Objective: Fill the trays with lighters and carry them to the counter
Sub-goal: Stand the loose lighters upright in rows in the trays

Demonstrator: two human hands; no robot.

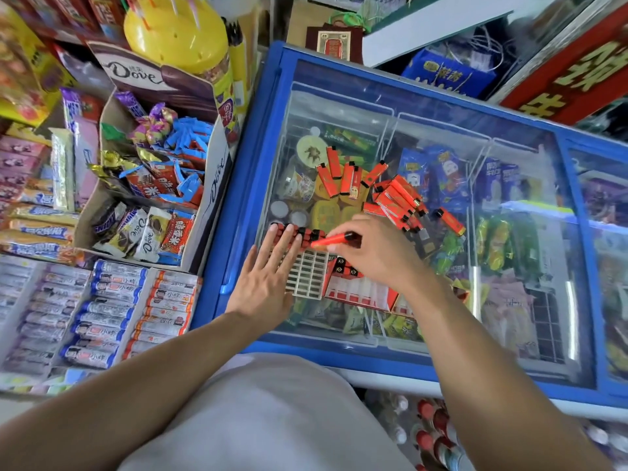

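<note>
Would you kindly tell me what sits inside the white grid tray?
In the white grid tray, red lighters fill the far row; nearer cells are empty. The left hand covers its left edge.

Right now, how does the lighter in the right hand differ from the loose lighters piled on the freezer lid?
The lighter in the right hand is pinched above the white grid tray; the loose lighters lie unheld on the glass freezer lid. The held one points toward the filled row; the loose ones lie at mixed angles, some stacked. Both are orange-red with black caps.
</note>
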